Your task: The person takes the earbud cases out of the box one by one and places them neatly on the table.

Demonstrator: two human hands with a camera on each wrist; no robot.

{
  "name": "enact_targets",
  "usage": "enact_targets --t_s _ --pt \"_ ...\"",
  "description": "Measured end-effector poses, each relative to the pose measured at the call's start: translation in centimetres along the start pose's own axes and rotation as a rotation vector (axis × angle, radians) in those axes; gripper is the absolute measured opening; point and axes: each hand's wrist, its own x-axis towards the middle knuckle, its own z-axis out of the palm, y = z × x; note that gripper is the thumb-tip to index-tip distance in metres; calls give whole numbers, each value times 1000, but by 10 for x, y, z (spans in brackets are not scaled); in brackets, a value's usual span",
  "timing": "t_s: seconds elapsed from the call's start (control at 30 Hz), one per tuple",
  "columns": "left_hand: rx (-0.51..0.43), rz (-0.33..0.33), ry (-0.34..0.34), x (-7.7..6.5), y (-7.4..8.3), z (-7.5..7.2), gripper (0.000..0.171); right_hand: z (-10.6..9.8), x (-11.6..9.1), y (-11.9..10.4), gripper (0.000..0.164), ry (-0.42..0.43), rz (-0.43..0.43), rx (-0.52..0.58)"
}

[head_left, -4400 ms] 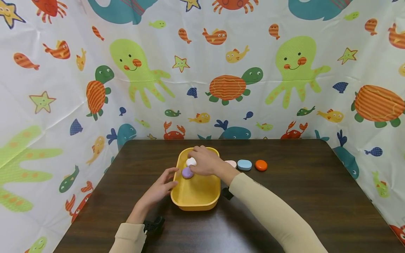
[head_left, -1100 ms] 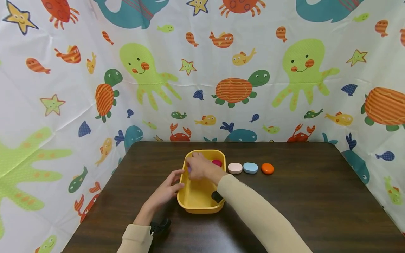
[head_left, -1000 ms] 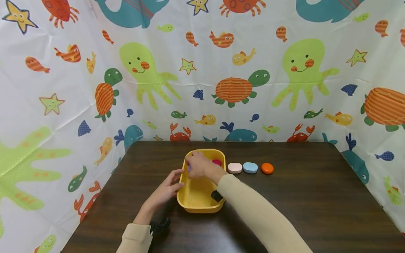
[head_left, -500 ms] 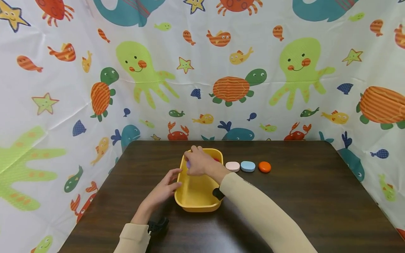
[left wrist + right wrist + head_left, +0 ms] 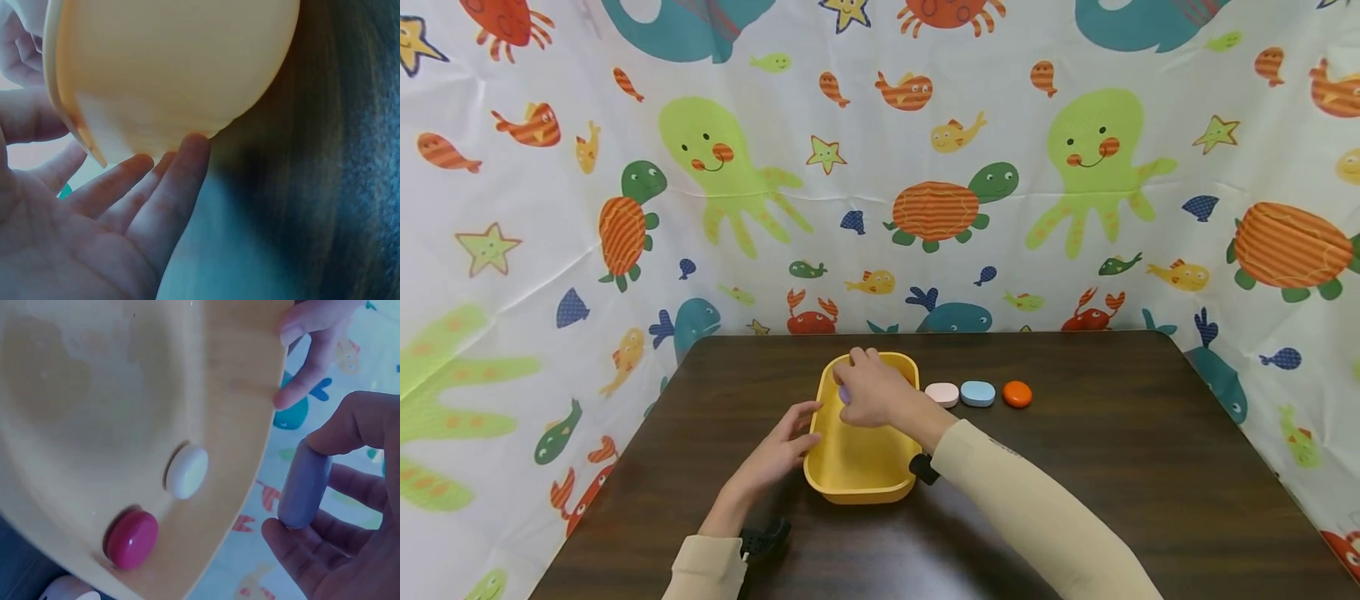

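My right hand [image 5: 872, 390] pinches a purple rounded bar [image 5: 305, 484], soap-like in shape, between thumb and fingertips. It hangs over the far left part of a yellow bin [image 5: 859, 462]. In the right wrist view a white oval piece [image 5: 187, 471] and a magenta one [image 5: 132, 539] lie apart in the bin; in the head view my right hand hides both. My left hand [image 5: 782, 442] is at the bin's left side, its fingers extended. Its fingertips [image 5: 195, 145] touch the outer wall in the left wrist view.
To the right of the bin a pale pink oblong bar [image 5: 942, 395], a light blue one [image 5: 977, 393] and an orange round piece [image 5: 1017, 394] lie in a row on the dark wooden table [image 5: 1105, 433]. Behind hangs a sea-animal curtain [image 5: 865, 167].
At first the purple bar lay in the bin beside the white piece; now my right hand holds it. That hand has risen slightly and covers the magenta piece. My left hand stays put.
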Motion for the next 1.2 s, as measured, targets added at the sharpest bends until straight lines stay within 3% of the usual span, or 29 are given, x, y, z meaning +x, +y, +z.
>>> enact_targets --t_s 0.8,1.2 --pt "-2 3 -13 -1 -1 0 56 -9 -45 3 42 63 -38 -19" --pt "-2 12 -18 -1 0 0 55 -8 -64 20 38 93 -54 -35"
